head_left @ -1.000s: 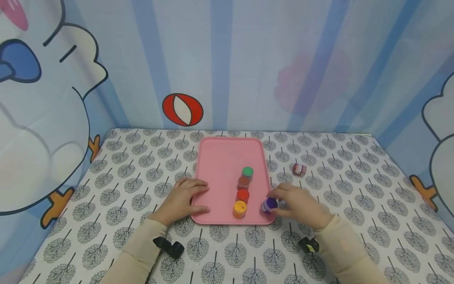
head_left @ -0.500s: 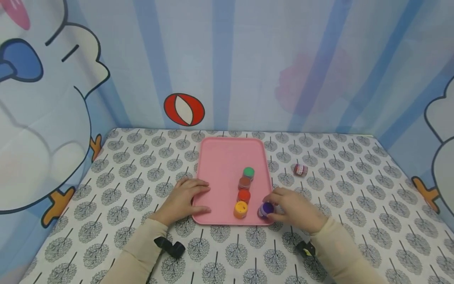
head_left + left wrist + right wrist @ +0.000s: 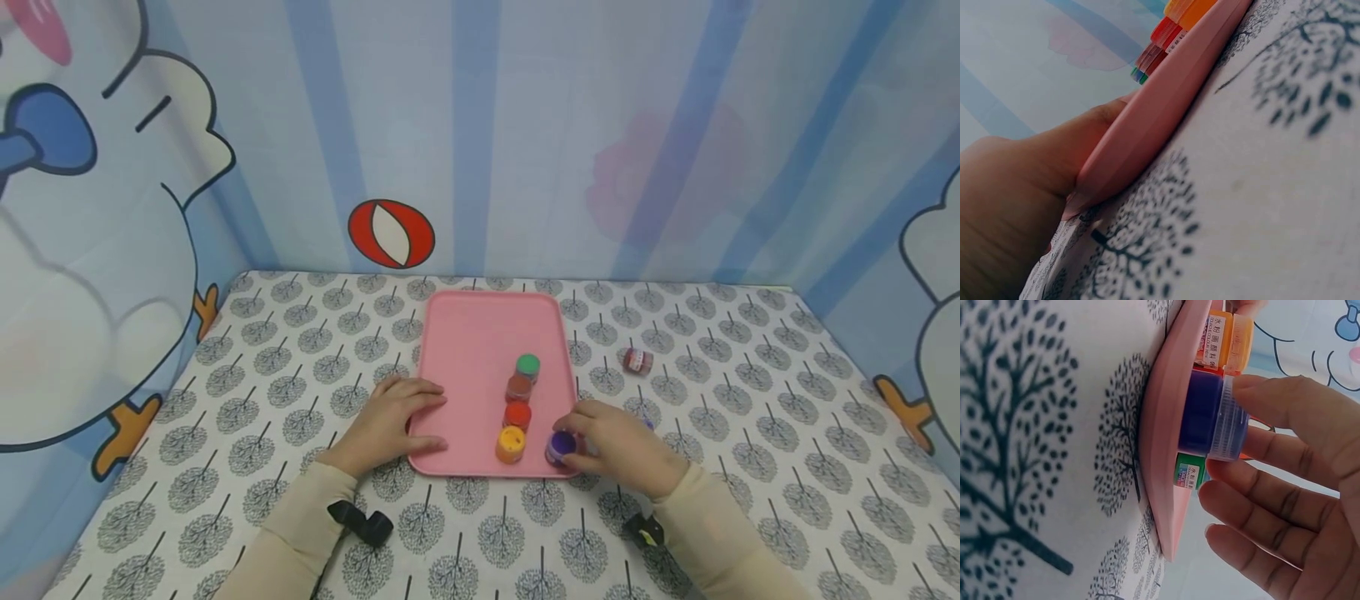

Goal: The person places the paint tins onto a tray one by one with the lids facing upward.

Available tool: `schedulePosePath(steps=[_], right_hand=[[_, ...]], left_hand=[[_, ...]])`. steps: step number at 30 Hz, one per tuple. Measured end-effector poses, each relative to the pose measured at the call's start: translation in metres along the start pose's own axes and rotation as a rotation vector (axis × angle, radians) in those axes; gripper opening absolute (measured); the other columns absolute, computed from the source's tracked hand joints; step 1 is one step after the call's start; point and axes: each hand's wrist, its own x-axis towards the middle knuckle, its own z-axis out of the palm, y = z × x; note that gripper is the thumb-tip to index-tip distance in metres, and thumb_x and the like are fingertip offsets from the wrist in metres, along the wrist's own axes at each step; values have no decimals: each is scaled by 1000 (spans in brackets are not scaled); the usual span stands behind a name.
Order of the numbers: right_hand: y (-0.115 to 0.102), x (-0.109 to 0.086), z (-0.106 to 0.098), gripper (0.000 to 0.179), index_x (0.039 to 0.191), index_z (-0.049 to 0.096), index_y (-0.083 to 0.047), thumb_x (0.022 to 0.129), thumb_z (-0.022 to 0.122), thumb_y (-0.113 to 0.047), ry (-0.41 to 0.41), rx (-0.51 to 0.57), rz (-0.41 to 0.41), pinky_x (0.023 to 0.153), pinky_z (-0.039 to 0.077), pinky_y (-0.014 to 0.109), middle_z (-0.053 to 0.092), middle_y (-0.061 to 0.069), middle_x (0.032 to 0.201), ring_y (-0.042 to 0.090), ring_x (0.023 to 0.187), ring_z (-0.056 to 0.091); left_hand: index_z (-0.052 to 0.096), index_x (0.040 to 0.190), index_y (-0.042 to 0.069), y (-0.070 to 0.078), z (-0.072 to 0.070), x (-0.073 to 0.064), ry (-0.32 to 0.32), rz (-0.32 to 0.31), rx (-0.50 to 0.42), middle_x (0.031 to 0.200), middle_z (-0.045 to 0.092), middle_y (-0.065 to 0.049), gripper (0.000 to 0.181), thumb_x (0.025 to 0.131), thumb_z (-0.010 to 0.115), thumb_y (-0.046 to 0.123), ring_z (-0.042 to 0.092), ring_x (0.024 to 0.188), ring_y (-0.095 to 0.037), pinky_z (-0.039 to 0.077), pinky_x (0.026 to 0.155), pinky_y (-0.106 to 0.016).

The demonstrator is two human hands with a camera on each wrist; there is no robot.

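Note:
In the head view my right hand pinches a purple paint jar by its clear lid, thumb and index finger on either side. The jar stands in the near right corner of the pink tray. To its left, a slanting row on the tray holds a yellow paint jar, a red one, a brown one and a green one. My left hand rests on the tray's left rim; its thumb lies along the tray wall in the left wrist view.
A dark red paint jar lies on its side on the tree-print cloth, right of the tray. Something small and bluish peeks out behind my right hand, too hidden to identify. A patterned curtain stands behind the table.
My right hand has brought the purple jar slightly left, from the tray's right edge to nearer the yellow jar. The left hand stays on the rim.

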Motion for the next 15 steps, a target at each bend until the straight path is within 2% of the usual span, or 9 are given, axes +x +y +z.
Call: schedulePosePath(steps=[5, 12, 15], right_hand=[[0, 0, -3, 36, 106, 70, -10, 76, 78, -29, -9, 5, 17, 78, 57, 27, 67, -1, 100, 9, 85, 62], [4, -1, -10, 41, 110, 68, -9, 77, 77, -31, -10, 2, 65, 90, 56, 39, 69, 6, 108, 20, 100, 65], [7, -3, -13, 43, 112, 67, -9, 77, 77, -31, 2, 8, 81, 92, 55, 41, 69, 7, 110, 22, 103, 65]], left_hand=[[63, 123, 12, 0, 0, 0, 0, 2, 0, 133, 61, -3, 64, 73, 76, 50, 51, 128, -24, 25, 117, -53], [64, 122, 12, -1, 0, 0, 7, 4, 4, 132, 61, -3, 64, 73, 77, 50, 52, 128, -24, 26, 117, -52], [64, 122, 12, -1, 1, 0, 10, 8, 2, 132, 61, -3, 64, 73, 77, 50, 52, 128, -23, 25, 118, -52]])
